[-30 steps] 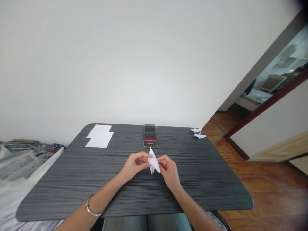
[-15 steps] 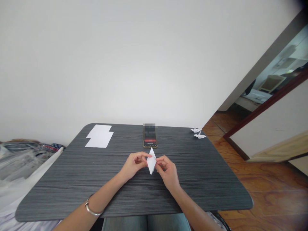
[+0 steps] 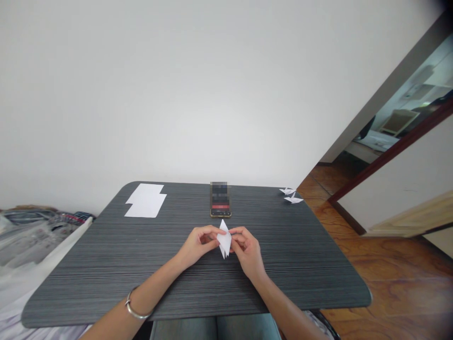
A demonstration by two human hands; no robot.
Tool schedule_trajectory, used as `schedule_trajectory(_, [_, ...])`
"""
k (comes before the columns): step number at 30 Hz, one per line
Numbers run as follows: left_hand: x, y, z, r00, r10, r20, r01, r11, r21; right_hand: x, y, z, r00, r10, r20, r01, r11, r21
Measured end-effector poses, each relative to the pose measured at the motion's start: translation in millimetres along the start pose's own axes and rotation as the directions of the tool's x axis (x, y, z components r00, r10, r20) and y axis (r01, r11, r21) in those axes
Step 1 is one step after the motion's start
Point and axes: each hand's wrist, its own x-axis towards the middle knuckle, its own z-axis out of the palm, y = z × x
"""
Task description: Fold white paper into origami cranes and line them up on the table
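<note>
A small white folded paper [image 3: 224, 242], shaped like a narrow diamond, is held above the table in front of me. Its lower end shows separate points standing apart. My left hand [image 3: 198, 244] pinches its left edge between thumb and fingers. On the opposite edge, my right hand [image 3: 247, 249] grips it with thumb and fingertips. Just beyond the paper lies a phone [image 3: 220, 200] with a dark, partly blurred screen. Two folded paper cranes [image 3: 293, 199] rest near the far right corner of the table.
The dark wood-grain table [image 3: 141, 264] stands against a white wall [image 3: 219, 94]. Overlapping white paper sheets [image 3: 146, 202] lie at its far left. Beyond the left edge is a heap of clothes and plastic [image 3: 31, 238]. A doorway [image 3: 392, 118] opens at right above the wooden floor [image 3: 382, 278].
The folded paper's lower points have spread apart and it has tipped slightly. My right fingers have shifted a little along its edge; both hands keep their hold.
</note>
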Motion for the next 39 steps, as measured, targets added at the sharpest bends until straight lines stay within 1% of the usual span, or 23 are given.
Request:
schedule_trajectory(2, [-0.3, 1.1, -0.3, 1.000, 0.027, 0.002, -0.027, 0.999, 0.034, -0.5, -1.1, 0.1, 1.000, -0.015, -0.001, 0.015, 1.000, -0.014])
schedule_trajectory(5, [-0.4, 0.9, 0.1, 0.999, 0.040, 0.004, -0.040, 0.998, 0.041, -1.2, -0.8, 0.4, 1.000, -0.022, -0.001, 0.022, 1.000, -0.021])
schedule_trajectory(8, [-0.3, -1.1, 1.0, 1.000, 0.027, -0.011, -0.027, 0.999, 0.022, -1.4, 1.2, 0.9, 1.000, -0.014, -0.009, 0.014, 1.000, 0.000])
schedule_trajectory(12, [-0.3, -2.0, 2.0, 0.999, -0.002, -0.050, 0.000, 0.999, -0.041, -0.8, 3.9, 1.4, 1.000, -0.002, -0.019, 0.003, 0.999, 0.032])
schedule_trajectory(17, [-0.7, 0.2, 2.5, 0.995, 0.000, -0.096, -0.004, 0.999, -0.044, 0.2, 5.0, 1.1, 1.000, 0.001, -0.027, 0.001, 0.996, 0.090])
schedule_trajectory(20, [-0.4, 2.0, 2.8, 0.994, -0.023, -0.110, 0.014, 0.997, -0.082, 0.5, 5.1, 1.0, 0.999, 0.017, -0.032, -0.013, 0.992, 0.128])
schedule_trajectory(24, [0.2, 3.4, 2.0, 0.995, -0.050, -0.091, 0.041, 0.994, -0.103, 0.8, 6.7, 0.5, 0.999, 0.027, -0.022, -0.023, 0.989, 0.145])
schedule_trajectory(30, [0.5, 1.1, 0.7, 0.983, -0.170, -0.065, 0.154, 0.967, -0.204, 2.0, 7.4, -1.3, 0.999, 0.033, -0.031, -0.028, 0.987, 0.160])
schedule_trajectory(34, [0.7, 2.0, 2.4, 0.984, -0.167, -0.061, 0.149, 0.961, -0.232, 3.2, 7.4, -1.5, 0.998, 0.056, -0.026, -0.050, 0.976, 0.213])
schedule_trajectory(39, [0.0, -0.3, 6.0, 0.978, -0.195, -0.068, 0.168, 0.943, -0.285, 5.0, 8.2, -1.2, 0.995, 0.087, -0.048, -0.075, 0.974, 0.213])
